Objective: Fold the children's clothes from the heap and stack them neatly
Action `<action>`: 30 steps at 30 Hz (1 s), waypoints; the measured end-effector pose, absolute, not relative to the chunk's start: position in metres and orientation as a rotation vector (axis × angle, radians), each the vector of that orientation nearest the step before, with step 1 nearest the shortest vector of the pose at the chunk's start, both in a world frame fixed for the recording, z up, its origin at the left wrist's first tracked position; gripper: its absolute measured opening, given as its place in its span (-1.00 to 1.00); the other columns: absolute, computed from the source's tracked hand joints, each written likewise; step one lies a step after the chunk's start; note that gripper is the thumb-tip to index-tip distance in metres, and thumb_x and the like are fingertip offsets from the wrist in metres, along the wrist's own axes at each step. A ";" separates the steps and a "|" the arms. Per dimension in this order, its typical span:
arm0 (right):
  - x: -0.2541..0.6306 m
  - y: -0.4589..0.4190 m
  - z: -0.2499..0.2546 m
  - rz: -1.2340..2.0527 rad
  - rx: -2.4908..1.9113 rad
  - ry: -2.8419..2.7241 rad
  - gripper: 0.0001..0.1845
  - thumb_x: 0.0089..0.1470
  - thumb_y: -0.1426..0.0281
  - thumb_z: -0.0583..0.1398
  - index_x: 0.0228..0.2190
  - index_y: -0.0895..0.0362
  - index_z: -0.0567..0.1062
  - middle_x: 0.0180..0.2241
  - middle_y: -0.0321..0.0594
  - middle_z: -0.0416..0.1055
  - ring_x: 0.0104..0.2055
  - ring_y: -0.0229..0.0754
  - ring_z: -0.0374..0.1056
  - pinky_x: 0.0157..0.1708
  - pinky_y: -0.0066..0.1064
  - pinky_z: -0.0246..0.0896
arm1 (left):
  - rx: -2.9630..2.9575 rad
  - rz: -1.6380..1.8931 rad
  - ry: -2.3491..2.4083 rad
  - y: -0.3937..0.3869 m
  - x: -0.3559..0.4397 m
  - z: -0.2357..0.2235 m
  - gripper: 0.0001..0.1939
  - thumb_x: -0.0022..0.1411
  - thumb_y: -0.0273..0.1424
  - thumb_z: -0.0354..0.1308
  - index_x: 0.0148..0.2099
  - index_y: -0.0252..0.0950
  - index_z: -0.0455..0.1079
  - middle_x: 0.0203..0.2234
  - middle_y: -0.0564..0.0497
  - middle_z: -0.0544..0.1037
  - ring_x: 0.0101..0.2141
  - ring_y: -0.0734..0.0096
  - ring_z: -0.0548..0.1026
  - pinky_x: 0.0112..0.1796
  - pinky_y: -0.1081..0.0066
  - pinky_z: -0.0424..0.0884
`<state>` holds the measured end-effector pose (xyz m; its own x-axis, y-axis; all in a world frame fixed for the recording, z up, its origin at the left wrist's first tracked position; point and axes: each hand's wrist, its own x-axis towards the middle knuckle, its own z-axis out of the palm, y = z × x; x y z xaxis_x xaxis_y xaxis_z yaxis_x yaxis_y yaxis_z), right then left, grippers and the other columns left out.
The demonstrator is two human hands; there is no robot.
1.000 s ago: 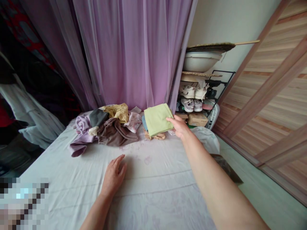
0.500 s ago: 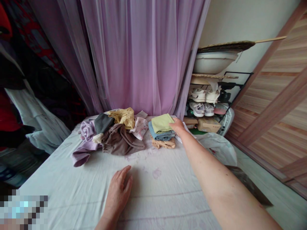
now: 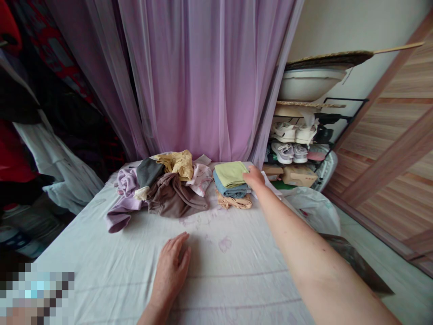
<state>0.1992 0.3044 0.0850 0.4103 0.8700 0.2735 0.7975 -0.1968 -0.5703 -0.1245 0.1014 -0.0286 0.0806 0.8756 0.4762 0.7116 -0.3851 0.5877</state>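
Note:
A folded light-green garment [image 3: 231, 174] lies on top of a small stack at the back of the bed. Beneath it are a folded blue garment [image 3: 233, 191] and a tan one [image 3: 234, 201] at the bottom. My right hand [image 3: 254, 177] reaches to the stack's right side, its thumb and fingers closed on the green garment's edge. On the sheet nearer to me rests my left hand [image 3: 172, 262], fingers stretched out and holding nothing. Left of the stack is a loose heap with brown trousers [image 3: 176, 198], a yellow garment [image 3: 179, 164], a dark grey one [image 3: 149, 172] and a lilac one [image 3: 123, 205].
A purple curtain [image 3: 196, 81] hangs behind the bed [image 3: 223, 280]. To the right stands a rack with sneakers [image 3: 284, 132], a white basin [image 3: 309, 85] and a cardboard box [image 3: 299, 175]. A clear plastic bag [image 3: 314, 207] sits by the bed's right edge. Clothes hang at left.
My right hand has lowered the green garment onto the blue one, lining it up with the stack. My left hand stays on the sheet. The view has shifted slightly left.

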 end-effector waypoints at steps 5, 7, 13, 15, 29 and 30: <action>0.168 0.293 0.099 -0.257 -1.878 -1.946 -0.51 0.22 0.25 0.04 0.16 -0.01 0.34 0.31 -0.12 0.11 0.36 0.05 -0.08 0.28 0.16 -0.30 | 2.179 1.186 1.598 0.102 -0.125 -0.029 -0.70 0.28 -0.31 0.03 -0.01 -0.22 0.46 -0.09 -0.11 0.59 -0.09 0.17 0.54 -0.05 0.09 0.48; 0.157 0.295 0.095 -0.117 -1.930 -2.138 -0.46 0.25 0.13 -0.03 0.20 -0.03 0.30 0.32 -0.14 0.09 0.37 0.03 -0.12 0.29 0.15 -0.36 | 2.182 1.181 1.604 0.101 -0.125 -0.029 -0.70 0.28 -0.31 0.03 -0.02 -0.22 0.46 -0.08 -0.11 0.59 -0.08 0.16 0.54 -0.05 0.09 0.48; 0.150 0.301 0.065 0.108 -2.067 -2.204 -0.40 0.26 0.02 -0.12 0.24 -0.08 0.24 0.34 -0.18 0.04 0.38 0.03 -0.16 0.28 0.19 -0.39 | 2.187 1.129 1.622 0.101 -0.124 -0.028 -0.71 0.29 -0.30 0.02 -0.04 -0.21 0.48 -0.06 -0.11 0.58 -0.08 0.16 0.54 -0.04 0.07 0.47; 0.151 0.299 0.060 0.101 -2.041 -2.190 -0.43 0.27 0.05 -0.11 0.22 -0.09 0.27 0.33 -0.19 0.07 0.37 0.02 -0.12 0.27 0.20 -0.38 | 2.189 1.123 1.626 0.101 -0.124 -0.028 -0.72 0.29 -0.30 0.02 -0.05 -0.21 0.48 -0.06 -0.11 0.58 -0.08 0.16 0.53 -0.04 0.06 0.46; 0.144 0.227 0.016 -0.320 -1.710 -1.710 -0.52 0.27 0.30 -0.09 0.05 0.11 0.46 0.22 -0.06 0.25 0.29 -0.01 0.05 0.27 -0.04 -0.18 | 2.170 1.160 1.596 0.103 -0.122 -0.030 -0.74 0.27 -0.36 0.03 -0.07 -0.22 0.49 -0.08 -0.11 0.59 -0.09 0.17 0.54 -0.01 0.05 0.45; 0.143 0.215 0.005 -0.316 -1.695 -1.671 -0.52 0.26 0.30 -0.09 0.07 0.11 0.44 0.23 -0.03 0.23 0.28 0.00 0.06 0.26 -0.04 -0.13 | 2.165 1.164 1.594 0.103 -0.122 -0.030 -0.75 0.26 -0.36 0.04 -0.08 -0.22 0.49 -0.09 -0.12 0.59 -0.09 0.17 0.54 -0.01 0.05 0.44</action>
